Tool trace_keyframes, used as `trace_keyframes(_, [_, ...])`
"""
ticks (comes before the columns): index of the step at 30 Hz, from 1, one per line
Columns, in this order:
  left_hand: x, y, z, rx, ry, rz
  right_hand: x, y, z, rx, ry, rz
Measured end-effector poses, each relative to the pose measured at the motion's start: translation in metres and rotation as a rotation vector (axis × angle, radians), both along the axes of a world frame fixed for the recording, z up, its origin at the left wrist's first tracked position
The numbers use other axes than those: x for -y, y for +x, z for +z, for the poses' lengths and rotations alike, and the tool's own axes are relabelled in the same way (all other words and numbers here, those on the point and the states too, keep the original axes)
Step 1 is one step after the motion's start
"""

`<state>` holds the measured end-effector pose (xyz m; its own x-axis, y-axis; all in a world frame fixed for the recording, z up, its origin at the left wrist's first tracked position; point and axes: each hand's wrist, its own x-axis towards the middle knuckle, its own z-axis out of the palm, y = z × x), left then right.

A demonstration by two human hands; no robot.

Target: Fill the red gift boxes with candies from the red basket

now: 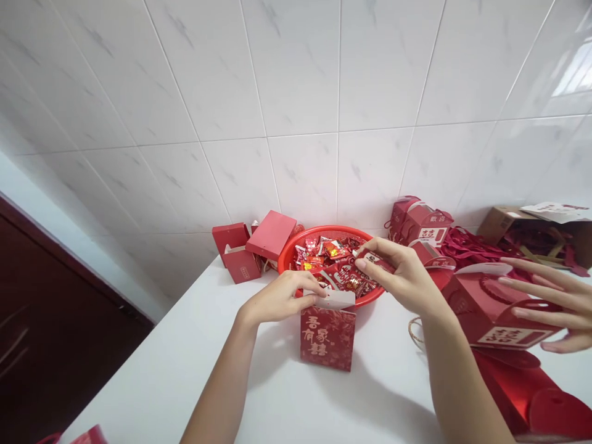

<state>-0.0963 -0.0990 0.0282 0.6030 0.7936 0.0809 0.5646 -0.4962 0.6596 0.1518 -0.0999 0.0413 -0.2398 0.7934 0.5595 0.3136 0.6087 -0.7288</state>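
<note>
A red patterned box (327,339) with gold characters stands upright on the white table, its pale top flap raised. My left hand (284,296) is at the box's top left, fingers bent and closed on the opening edge. My right hand (400,271) pinches a small red packet (377,261) above the right side of a red basket (333,230). Wrapped red candies (335,249) fill the basket just behind the box. The inside of the box is hidden.
Red boxes (272,234) stand at the back left. At the right are more red gift boxes (490,302), dark red ribbons (476,248) and a cardboard box (494,227). Another person's hand (555,302) reaches in there. A tiled wall (300,179) rises behind the table (208,345).
</note>
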Motion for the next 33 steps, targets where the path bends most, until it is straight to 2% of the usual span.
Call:
trace_keyframes(5, [-0.004,0.000,-0.003,-0.039,-0.023,-0.003,0.006,-0.007,-0.002,0.194,0.027,0.102])
trace_keyframes(11, [-0.002,-0.008,-0.002,-0.105,-0.126,-0.051,0.007,-0.016,-0.009,0.280,0.061,0.159])
trace_keyframes(14, [-0.001,-0.010,-0.001,-0.119,-0.154,-0.045,0.006,-0.019,-0.017,0.259,0.062,0.197])
trace_keyframes(19, [-0.002,-0.008,-0.001,-0.119,-0.197,-0.021,0.004,-0.025,-0.031,0.141,0.096,0.094])
trace_keyframes(26, [-0.003,-0.007,-0.003,-0.061,-0.149,-0.056,0.003,-0.028,-0.028,0.218,-0.091,0.273])
trace_keyframes(29, [-0.003,-0.006,-0.002,-0.056,-0.197,-0.053,0.004,-0.031,-0.027,0.165,-0.076,0.225])
trace_keyframes(33, [-0.002,-0.004,-0.001,-0.055,-0.230,-0.041,0.007,-0.038,-0.022,0.137,0.020,0.200])
